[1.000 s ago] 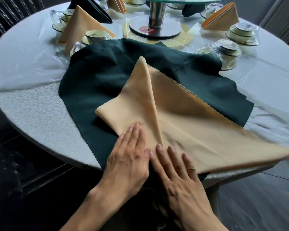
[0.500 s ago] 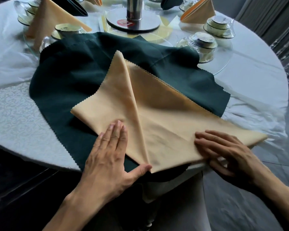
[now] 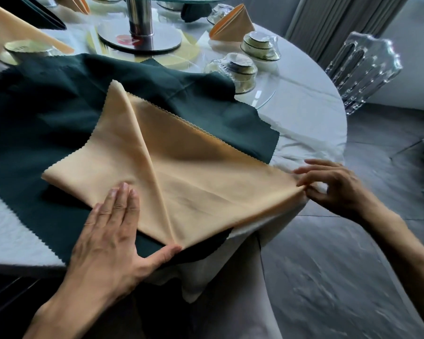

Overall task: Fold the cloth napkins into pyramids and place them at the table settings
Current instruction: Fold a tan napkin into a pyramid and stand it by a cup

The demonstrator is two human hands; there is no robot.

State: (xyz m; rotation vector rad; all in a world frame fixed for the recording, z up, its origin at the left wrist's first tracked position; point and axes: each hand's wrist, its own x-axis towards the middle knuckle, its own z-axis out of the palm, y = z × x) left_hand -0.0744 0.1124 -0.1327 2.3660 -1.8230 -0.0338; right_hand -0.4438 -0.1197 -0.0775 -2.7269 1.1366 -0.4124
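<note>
A peach cloth napkin lies partly folded on a dark green napkin at the near edge of the round table. Its left side is folded in to a centre crease; the right side runs out to a point. My left hand presses flat on the folded left flap, thumb at the bottom tip. My right hand pinches the napkin's right corner between thumb and fingers at the table's edge.
Folded peach pyramids stand at a far setting and at the far left. Stacked cups and bowls sit on a glass turntable with a metal post. A clear plastic chair stands to the right.
My right hand slid from beside my left hand out along the napkin to its right corner and now pinches it. My left hand stayed pressing the left flap. The view shifted right.
</note>
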